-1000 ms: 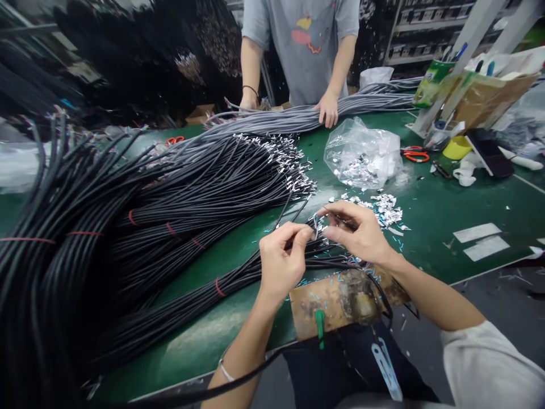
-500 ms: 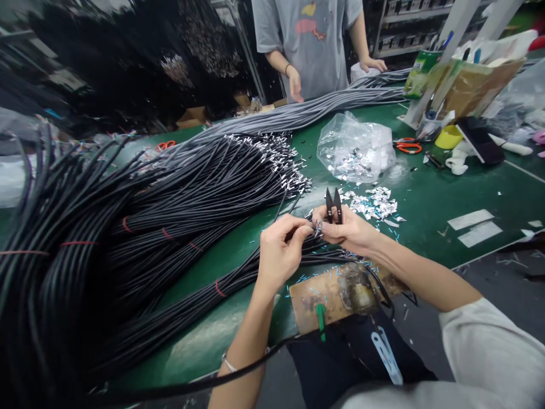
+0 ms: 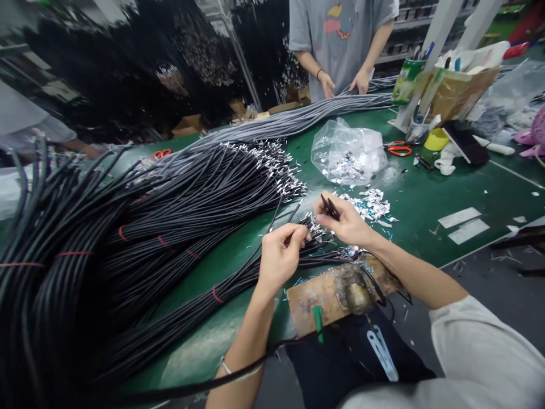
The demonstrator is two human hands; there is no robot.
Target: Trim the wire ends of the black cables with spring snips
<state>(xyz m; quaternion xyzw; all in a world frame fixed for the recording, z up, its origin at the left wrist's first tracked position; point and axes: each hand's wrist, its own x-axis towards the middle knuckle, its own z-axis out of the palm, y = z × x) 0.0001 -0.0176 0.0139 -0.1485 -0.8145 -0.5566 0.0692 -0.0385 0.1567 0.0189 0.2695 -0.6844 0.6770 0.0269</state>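
Note:
My left hand (image 3: 280,255) is closed in a pinch on the end of a black cable, most of which the fingers hide. Just to its right, my right hand (image 3: 346,222) is wrapped round a pair of black thread snips (image 3: 330,208), blades pointing up and away from me. The two hands are a little apart. Beneath and between them lie stripped cable ends (image 3: 314,226) with pale tips. They belong to a bundle of black cables (image 3: 187,309) with a red tie (image 3: 217,294) round it.
Larger black cable bundles (image 3: 200,199) fill the left. A clear plastic bag (image 3: 349,150) of scraps, a scrap pile (image 3: 374,204) and orange-handled scissors (image 3: 398,149) lie beyond my hands. A wooden board (image 3: 304,304) is at the near edge. Across the table, a co-worker (image 3: 340,51) handles grey cables (image 3: 276,120).
My right hand has drawn apart from my left, and the snips' blades have tilted and come closer together. The co-worker's two hands have come together at the grey cables. The view has shifted slightly.

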